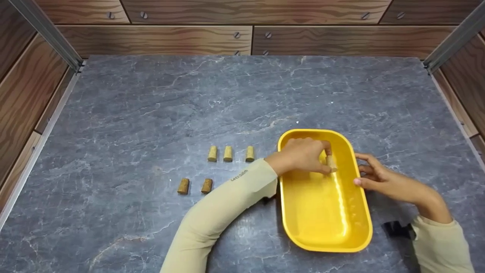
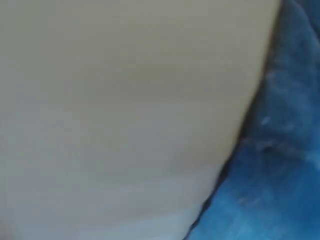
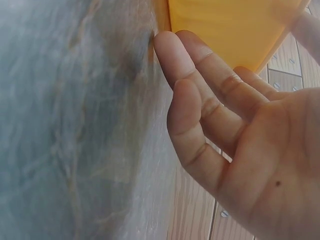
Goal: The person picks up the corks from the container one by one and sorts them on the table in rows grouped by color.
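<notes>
In the head view, my left hand [image 1: 305, 154] reaches over the near-left rim into a yellow plastic bin [image 1: 314, 227]. Its thumb and fingers pinch a pale cork [image 1: 331, 163] low inside the bin's far half. My right hand [image 1: 382, 180] is at the bin's right side, fingertips and thumb against the outer wall and rim, the fingers loosely bent. From the right wrist, those fingers [image 3: 220, 90] show spread along the yellow wall. The left wrist view holds only a blurred beige sleeve [image 2: 115, 120] and blue cloth.
Left of the bin, three pale corks [image 1: 227, 153] stand in a row. Two darker brown corks [image 1: 183, 186] are nearer, beside the left sleeve [image 1: 227, 197]. Wood-patterned panels [image 1: 159, 40] border the grey marbled table [image 1: 132, 113] at the back and sides.
</notes>
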### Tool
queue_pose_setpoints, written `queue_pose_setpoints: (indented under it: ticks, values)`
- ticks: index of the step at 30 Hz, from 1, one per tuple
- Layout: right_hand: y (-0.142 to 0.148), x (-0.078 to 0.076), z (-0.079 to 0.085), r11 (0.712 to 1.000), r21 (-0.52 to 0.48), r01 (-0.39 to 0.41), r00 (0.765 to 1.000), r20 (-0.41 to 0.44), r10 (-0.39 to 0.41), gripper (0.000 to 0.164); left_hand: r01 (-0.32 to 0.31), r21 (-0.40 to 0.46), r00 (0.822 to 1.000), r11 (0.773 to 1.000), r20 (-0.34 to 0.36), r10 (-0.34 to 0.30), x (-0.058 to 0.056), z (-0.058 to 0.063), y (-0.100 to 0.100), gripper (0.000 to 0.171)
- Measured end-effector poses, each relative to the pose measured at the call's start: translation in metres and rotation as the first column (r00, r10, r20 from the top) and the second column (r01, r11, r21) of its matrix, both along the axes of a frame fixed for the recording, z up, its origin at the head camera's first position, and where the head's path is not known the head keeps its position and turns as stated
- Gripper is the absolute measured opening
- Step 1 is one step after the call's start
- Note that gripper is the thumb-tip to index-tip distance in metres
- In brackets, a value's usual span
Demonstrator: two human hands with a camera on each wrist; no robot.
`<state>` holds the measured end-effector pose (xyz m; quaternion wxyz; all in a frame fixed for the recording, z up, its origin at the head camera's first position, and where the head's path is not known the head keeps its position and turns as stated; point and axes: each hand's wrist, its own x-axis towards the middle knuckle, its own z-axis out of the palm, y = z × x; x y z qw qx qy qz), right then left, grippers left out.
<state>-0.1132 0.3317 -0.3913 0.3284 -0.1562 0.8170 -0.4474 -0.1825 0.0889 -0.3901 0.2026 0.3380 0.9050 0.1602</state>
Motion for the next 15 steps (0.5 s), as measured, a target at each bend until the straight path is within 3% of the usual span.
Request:
queue_pose_setpoints:
  ticks: [8,15]
  values:
    - [0.001,-0.001,-0.001,1.000,0.007,0.009,1.000,-0.009,-0.009,0.067,0.059,0.170,0.998,0.984,-0.040,-0.053,0.006,0.025,-0.032,0.047]
    - [0.002,-0.001,-0.001,0.999,-0.043,-0.001,0.999,0.033,0.002,0.067,-0.059,0.317,0.997,0.947,0.071,0.038,0.008,0.037,-0.095,0.050]
